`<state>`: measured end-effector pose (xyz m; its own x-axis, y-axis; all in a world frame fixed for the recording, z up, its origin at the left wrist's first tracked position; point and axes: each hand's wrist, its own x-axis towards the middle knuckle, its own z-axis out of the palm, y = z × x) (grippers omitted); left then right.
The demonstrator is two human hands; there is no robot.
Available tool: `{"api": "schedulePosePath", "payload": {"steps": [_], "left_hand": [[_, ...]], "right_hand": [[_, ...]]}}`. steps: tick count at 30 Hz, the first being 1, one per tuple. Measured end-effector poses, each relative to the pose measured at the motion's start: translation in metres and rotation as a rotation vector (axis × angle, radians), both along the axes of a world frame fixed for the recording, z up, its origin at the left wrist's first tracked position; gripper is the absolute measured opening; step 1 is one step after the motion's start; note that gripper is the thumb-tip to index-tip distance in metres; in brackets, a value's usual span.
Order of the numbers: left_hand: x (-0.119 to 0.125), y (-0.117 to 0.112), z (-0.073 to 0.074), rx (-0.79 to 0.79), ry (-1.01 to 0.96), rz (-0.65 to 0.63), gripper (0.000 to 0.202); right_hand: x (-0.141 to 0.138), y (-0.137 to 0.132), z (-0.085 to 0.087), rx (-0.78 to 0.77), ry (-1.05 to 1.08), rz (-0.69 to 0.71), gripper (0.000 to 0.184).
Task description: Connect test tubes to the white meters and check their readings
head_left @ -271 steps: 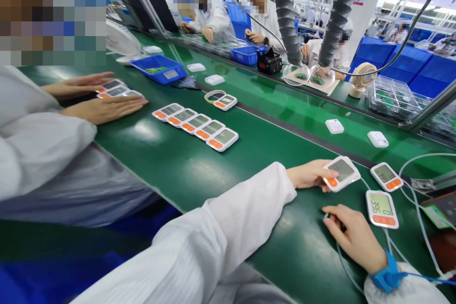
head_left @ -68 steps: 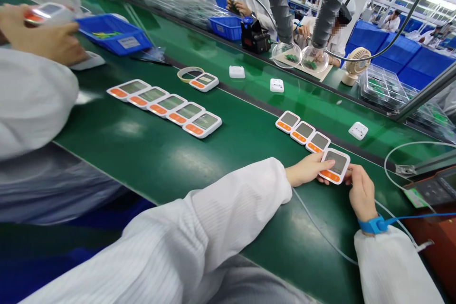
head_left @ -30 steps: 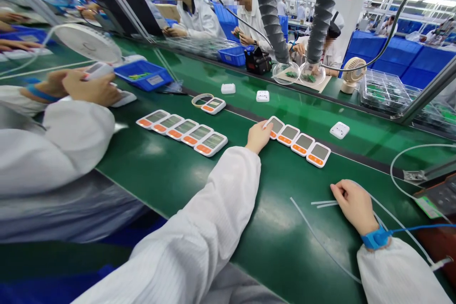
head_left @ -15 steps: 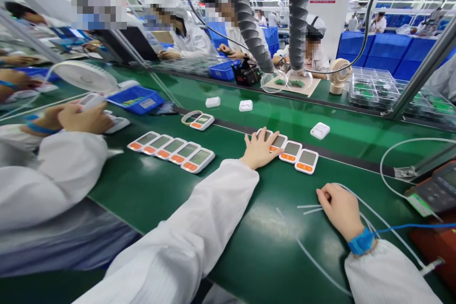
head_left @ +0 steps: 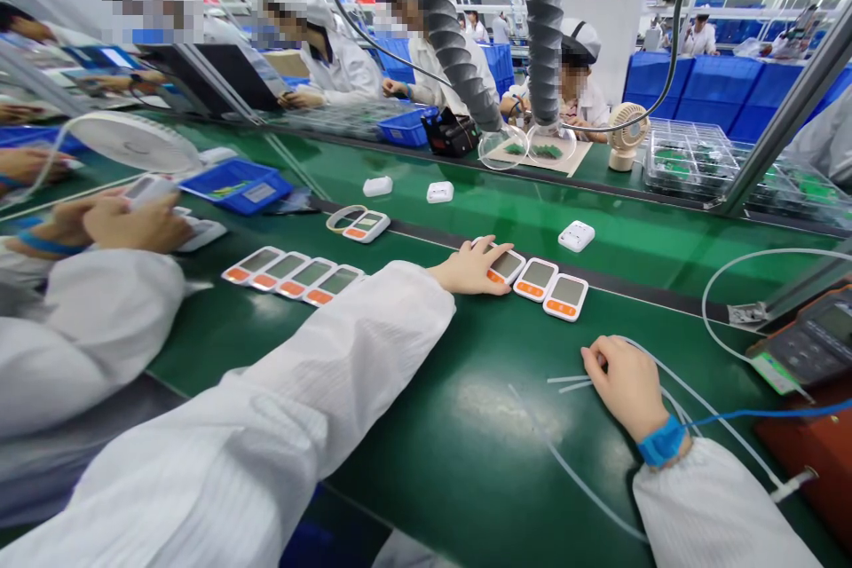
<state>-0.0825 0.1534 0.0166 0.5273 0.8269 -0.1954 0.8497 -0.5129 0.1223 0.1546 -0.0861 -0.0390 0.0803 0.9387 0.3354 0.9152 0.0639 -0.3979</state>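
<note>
My left hand lies with fingers spread over the left end of a short row of white handheld devices with grey screens and orange button strips. Its fingers and thumb touch a device and partly cover another. Beside them lie two uncovered devices, one next to the other. My right hand, with a blue wrist strap, rests curled on the green table. Two thin white prongs stick out from its closed fingers. My left sleeve hides part of a second device row.
A device with a band and several white box-shaped parts lie further back. A meter with cables stands at right. A co-worker's hands hold a device at left, near a blue tray.
My left hand has turned so its fingers point more to the right across the devices. Its forearm has swung left over the second row's end. My right hand stays curled; the view has shifted slightly.
</note>
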Motion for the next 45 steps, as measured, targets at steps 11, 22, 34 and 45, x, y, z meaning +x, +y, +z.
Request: {"api": "schedulePosePath", "payload": {"steps": [11, 22, 34, 45], "left_hand": [[0.018, 0.040, -0.010, 0.241, -0.117, 0.179, 0.090], [0.074, 0.130, -0.028, 0.294, -0.198, 0.340, 0.091], [0.100, -0.032, -0.001, 0.142, -0.150, 0.015, 0.081], [0.110, -0.091, -0.002, 0.135, -0.150, -0.211, 0.071]], "right_hand": [[-0.007, 0.000, 0.004, -0.023, -0.120, -0.036, 0.023], [-0.009, 0.002, 0.002, -0.002, -0.155, -0.058, 0.017], [-0.009, 0.002, 0.003, -0.016, -0.142, -0.058, 0.017], [-0.010, 0.002, 0.004, -0.004, -0.147, -0.059, 0.017]]}}
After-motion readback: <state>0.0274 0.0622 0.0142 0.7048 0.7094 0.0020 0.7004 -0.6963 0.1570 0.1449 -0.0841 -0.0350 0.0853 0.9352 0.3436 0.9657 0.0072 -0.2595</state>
